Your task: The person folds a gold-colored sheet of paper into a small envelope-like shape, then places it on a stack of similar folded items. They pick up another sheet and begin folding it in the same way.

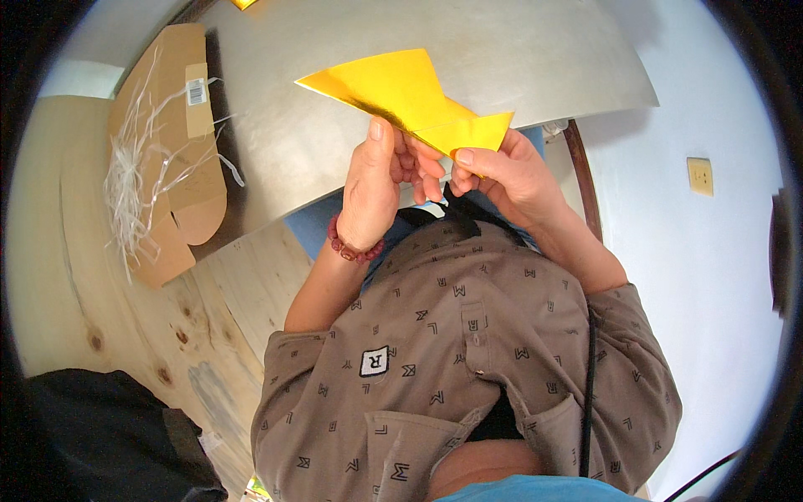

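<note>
A sheet of shiny gold paper, partly folded, is held up over the near edge of the silver-grey table. Its right end forms a smaller pointed flap with a crease across it. My right hand pinches that flap, thumb on top and fingers curled beneath. My left hand is under the paper's lower edge, its thumb up against the sheet and its other fingers curled behind; the paper hides some of the fingertips. A beaded bracelet circles my left wrist.
At the table's left lies a flattened brown cardboard box with a bundle of white plastic strips on it. A bit of gold paper shows at the top edge. Dark cloth is at lower left. A wall with an outlet stands right.
</note>
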A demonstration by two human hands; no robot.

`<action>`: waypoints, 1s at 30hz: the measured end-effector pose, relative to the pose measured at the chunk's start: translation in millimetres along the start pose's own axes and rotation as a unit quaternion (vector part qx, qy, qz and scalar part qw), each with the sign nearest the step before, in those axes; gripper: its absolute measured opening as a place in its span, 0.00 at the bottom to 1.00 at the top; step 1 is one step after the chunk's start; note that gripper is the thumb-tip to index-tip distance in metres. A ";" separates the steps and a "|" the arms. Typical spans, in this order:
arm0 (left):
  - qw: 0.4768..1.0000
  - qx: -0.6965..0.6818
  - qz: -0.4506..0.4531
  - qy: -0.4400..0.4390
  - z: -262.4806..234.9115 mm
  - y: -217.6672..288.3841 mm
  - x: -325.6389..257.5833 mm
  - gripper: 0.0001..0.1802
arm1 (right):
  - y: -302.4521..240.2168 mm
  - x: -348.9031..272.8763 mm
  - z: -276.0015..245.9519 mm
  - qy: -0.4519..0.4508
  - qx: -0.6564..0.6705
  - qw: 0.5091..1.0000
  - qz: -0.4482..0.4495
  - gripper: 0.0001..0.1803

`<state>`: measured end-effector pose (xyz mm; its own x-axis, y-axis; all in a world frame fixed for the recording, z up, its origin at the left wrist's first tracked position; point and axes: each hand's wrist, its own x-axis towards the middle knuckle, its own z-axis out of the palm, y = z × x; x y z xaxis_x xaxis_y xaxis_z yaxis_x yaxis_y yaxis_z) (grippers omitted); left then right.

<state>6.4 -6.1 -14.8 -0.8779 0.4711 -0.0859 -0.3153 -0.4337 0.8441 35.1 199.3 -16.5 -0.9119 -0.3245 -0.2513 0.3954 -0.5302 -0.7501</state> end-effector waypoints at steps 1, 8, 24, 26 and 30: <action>1.000 0.014 0.012 -0.008 -0.4 -0.4 -1.4 0.15 | 0.8 0.0 0.0 -0.004 -0.001 1.000 -0.005 0.11; 0.992 0.077 0.094 -0.017 12.6 -9.3 -6.0 0.05 | 4.3 -4.0 0.3 0.008 -0.047 0.998 -0.040 0.10; 0.993 0.110 0.046 0.018 12.4 -9.0 -8.4 0.11 | 4.7 -6.6 0.5 0.004 -0.071 0.996 -0.058 0.10; 0.994 0.096 0.039 0.019 11.8 -9.3 -8.1 0.11 | 4.4 -6.9 1.3 0.008 -0.071 0.996 -0.056 0.10; 0.994 0.098 -0.023 0.039 6.5 -2.6 -7.0 0.11 | 5.5 -5.6 3.4 0.012 -0.077 0.995 -0.057 0.10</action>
<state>15.7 -3.3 -13.0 -0.8917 0.4231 -0.1606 -0.2861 -0.2521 0.9244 42.8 195.5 -17.1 -0.9529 -0.2492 -0.1729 0.2696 -0.4348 -0.8592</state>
